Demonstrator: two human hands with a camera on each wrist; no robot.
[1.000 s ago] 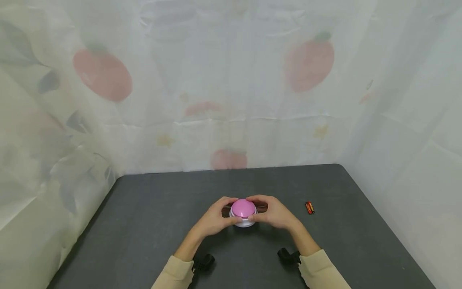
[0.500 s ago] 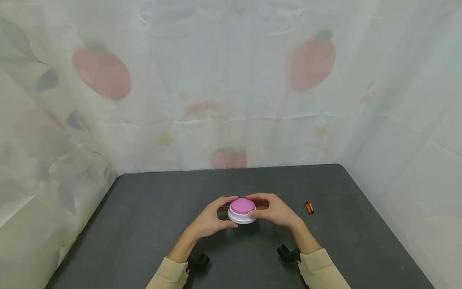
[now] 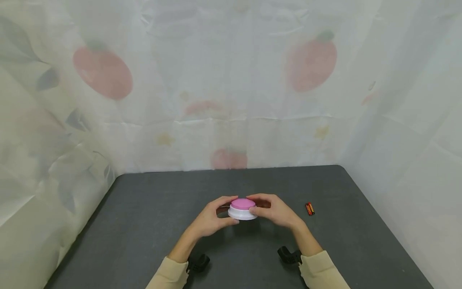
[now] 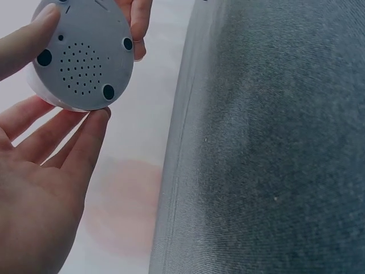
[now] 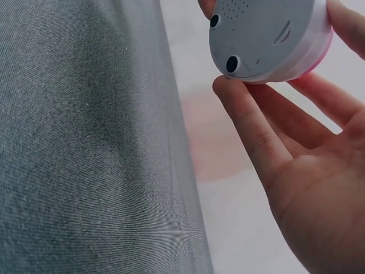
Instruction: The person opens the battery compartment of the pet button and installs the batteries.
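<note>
Pink on top and white round its base, a dome-shaped button (image 3: 242, 208) sits lifted just clear of the dark grey desk (image 3: 144, 224), held between both hands over the middle of the surface. The left hand (image 3: 210, 219) curls in from the left, its fingertips (image 4: 94, 123) against the rim and its thumb along the near side; the right hand (image 3: 277, 211) meets it from the other side, fingers arched over the far edge and thumb pressed to the white base. Both hands grip the button, one to each flank, so it lies squarely between them. From the wrist views its grey underside (image 4: 82, 54) faces down, showing a patch of small speaker holes and dark round feet, with the desk well below it. A small red and black battery (image 3: 309, 208) lies on the desk off to the right, apart from the right hand. Cream sleeves (image 3: 319, 271) cover both forearms. Pale cloth printed with red fruit (image 3: 102, 74) hangs behind the desk.
</note>
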